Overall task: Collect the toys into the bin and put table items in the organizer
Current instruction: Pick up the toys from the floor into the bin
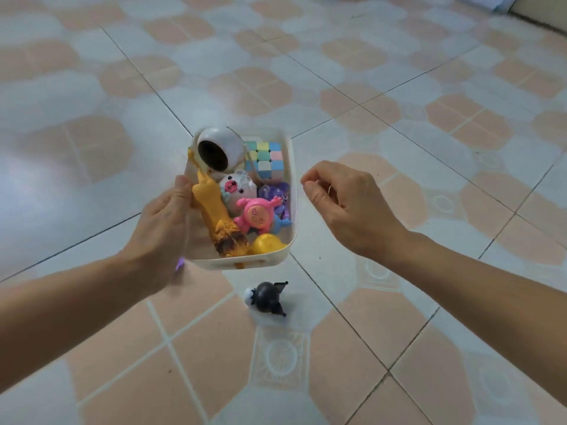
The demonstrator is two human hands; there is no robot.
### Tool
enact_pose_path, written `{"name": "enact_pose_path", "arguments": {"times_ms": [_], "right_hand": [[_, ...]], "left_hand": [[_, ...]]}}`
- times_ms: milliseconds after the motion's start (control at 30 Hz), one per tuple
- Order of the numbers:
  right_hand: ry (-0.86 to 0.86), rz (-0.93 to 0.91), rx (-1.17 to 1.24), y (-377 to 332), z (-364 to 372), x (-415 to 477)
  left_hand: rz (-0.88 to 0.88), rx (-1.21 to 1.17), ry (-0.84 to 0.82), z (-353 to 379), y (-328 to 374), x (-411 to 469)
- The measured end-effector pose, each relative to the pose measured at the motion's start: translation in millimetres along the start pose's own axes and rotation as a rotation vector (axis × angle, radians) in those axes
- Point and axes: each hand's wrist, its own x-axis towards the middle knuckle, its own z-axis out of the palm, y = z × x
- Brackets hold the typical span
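My left hand (162, 219) grips the left wall of a cream plastic bin (293, 191), with the thumb over the rim. The bin holds several toys: a white round toy with a dark opening (219, 148), a pastel puzzle cube (267, 159), a yellow lion figure (214, 216), a white bear face (234, 188), a pink figure (254, 214), a purple toy (276, 191) and a yellow ball (267, 243). My right hand (343, 204) hovers just right of the bin, fingers loosely curled, holding nothing. A black and white figure (268, 299) lies on the floor below the bin.
The tiled floor (368, 87) with peach and pale patterns stretches all around. A wall base and a pale object (534, 7) sit at the far top right corner.
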Motion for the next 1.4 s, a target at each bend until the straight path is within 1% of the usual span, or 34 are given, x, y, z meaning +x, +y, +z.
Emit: {"name": "enact_pose_path", "arguments": {"times_ms": [67,100,200,233,267,333,467,533,567,633,700,767,867,933,967,1033,1233,1333,1400], "right_hand": [[-0.094,0.047,-0.021,0.2,32.4,-0.4],[-0.187,0.095,-0.049,1.8,48.5,-3.0],[-0.548,0.260,-0.170,6.8,95.4,-21.2],[-0.639,0.281,-0.227,9.3,111.3,-29.3],[-0.695,0.273,-0.299,11.7,125.9,-37.8],[-0.739,0.234,-0.438,18.0,153.8,-54.1],[-0.741,0.215,-0.607,30.9,186.3,-77.6],[-0.729,0.217,-0.614,33.6,192.4,-82.3],[-0.711,0.240,-0.581,32.4,193.1,-81.7],[-0.630,0.367,-0.399,25.5,185.7,-75.1],[-0.503,0.532,-0.138,9.7,173.1,-60.5],[-0.391,0.620,0.084,-8.8,160.1,-43.9],[-0.308,0.619,0.363,-46.4,142.8,-20.6],[-0.327,0.602,0.490,-72.2,134.8,-10.0],[-0.347,0.593,0.509,-83.9,134.0,-6.4],[-0.378,0.571,0.468,-101.6,139.5,-2.3],[-0.403,0.481,0.029,-116.9,173.7,-2.7],[-0.386,0.416,-0.060,-123.4,182.5,-3.2],[-0.418,0.363,-0.117,-127.2,188.8,-2.1]], "left_hand": [[0.013,0.005,0.048,-37.8,-2.3,-0.4],[0.018,0.009,0.058,-54.6,-6.2,-1.3],[-0.004,-0.017,0.120,-95.7,-32.5,-6.8],[-0.019,-0.032,0.150,-105.7,-43.5,-9.7],[-0.029,-0.043,0.168,-112.4,-54.8,-13.7],[-0.051,-0.066,0.197,-120.2,-76.5,-24.0],[-0.130,-0.080,0.242,-125.3,-106.9,-44.9],[-0.145,-0.081,0.260,-130.6,-117.0,-52.4],[-0.154,-0.088,0.268,-133.7,-119.0,-55.6],[-0.166,-0.106,0.269,-134.2,-121.3,-59.6],[-0.158,-0.107,0.283,-132.6,-120.5,-61.4],[-0.124,-0.090,0.290,-129.1,-118.6,-62.1],[-0.072,-0.055,0.305,-125.3,-113.6,-64.4],[-0.065,-0.049,0.296,-124.3,-113.3,-65.0],[-0.059,-0.056,0.296,-125.4,-114.1,-65.1],[-0.051,-0.072,0.296,-128.4,-116.9,-64.8],[-0.036,-0.088,0.300,-138.2,-122.8,-66.6],[-0.058,-0.118,0.303,-146.8,-127.9,-68.1],[-0.076,-0.155,0.307,-151.4,-130.3,-70.4]]}}
